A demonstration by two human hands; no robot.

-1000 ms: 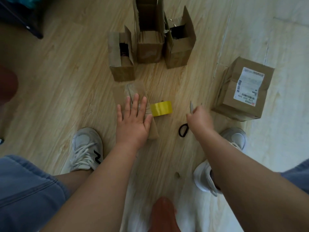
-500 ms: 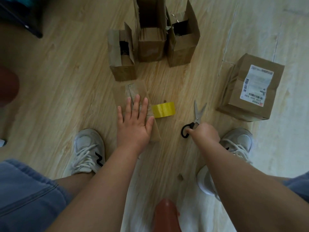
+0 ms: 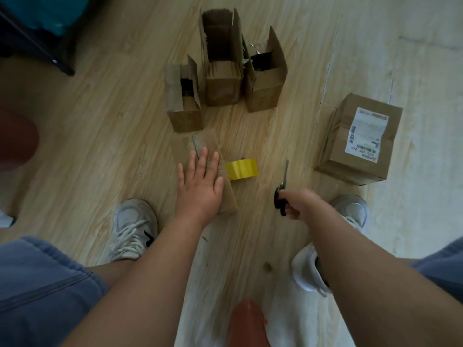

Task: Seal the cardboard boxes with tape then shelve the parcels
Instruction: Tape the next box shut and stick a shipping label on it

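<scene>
The left hand (image 3: pixel 200 186) lies flat with straight fingers, pressing the box (image 3: pixel 200 144) onto the floor (image 3: pixel 100 121). The right hand (image 3: pixel 300 204) grips the scissors (image 3: pixel 283 186) by the black handles, blades pointing away from it. The tape (image 3: pixel 241 169) sits just right of the left hand, against the box's edge.

The step looks like cutting the tape. Keep the left palm down so the box cannot slide, bring the blades in through the bare floor between the hands, and cut close to the box, clear of the left fingers.

Three open boxes (image 3: pixel 221 71) stand just beyond the left fingertips. A labelled parcel (image 3: pixel 360 141) is beyond and right of the right hand, and a shoe (image 3: pixel 350 209) is close beside that wrist.
</scene>
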